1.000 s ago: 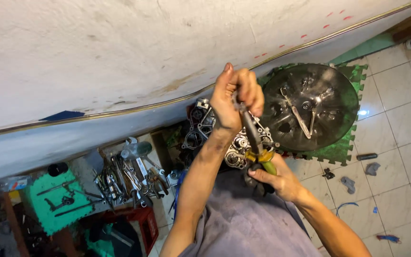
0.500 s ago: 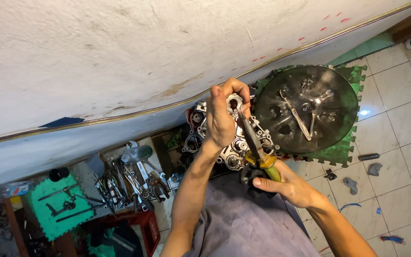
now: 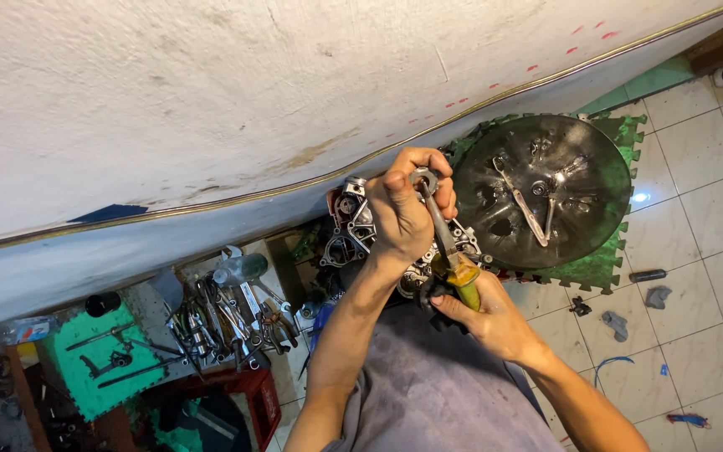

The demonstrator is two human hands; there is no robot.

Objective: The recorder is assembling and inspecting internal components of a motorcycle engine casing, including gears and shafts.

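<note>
My left hand (image 3: 403,209) is raised in front of an engine case (image 3: 353,230) and pinches a small metal ring (image 3: 423,180) between its fingertips. My right hand (image 3: 483,314) grips the yellow-green handles of a pair of pliers (image 3: 449,251). The pliers' jaws reach up to the ring in my left hand. The grey metal engine case sits on the floor behind both hands, partly hidden by them.
A round dark metal pan (image 3: 546,188) holding loose parts and tools rests on a green foam mat (image 3: 608,268) at the right. Several wrenches and pliers lie in a tray (image 3: 228,318) at the left. Small parts (image 3: 646,274) lie on the tiled floor. A white wall (image 3: 253,92) fills the top.
My left hand has lowered and turned, bringing the ring onto the pliers' tip. My right hand has shifted slightly down-right with the pliers. The view moved closer.
</note>
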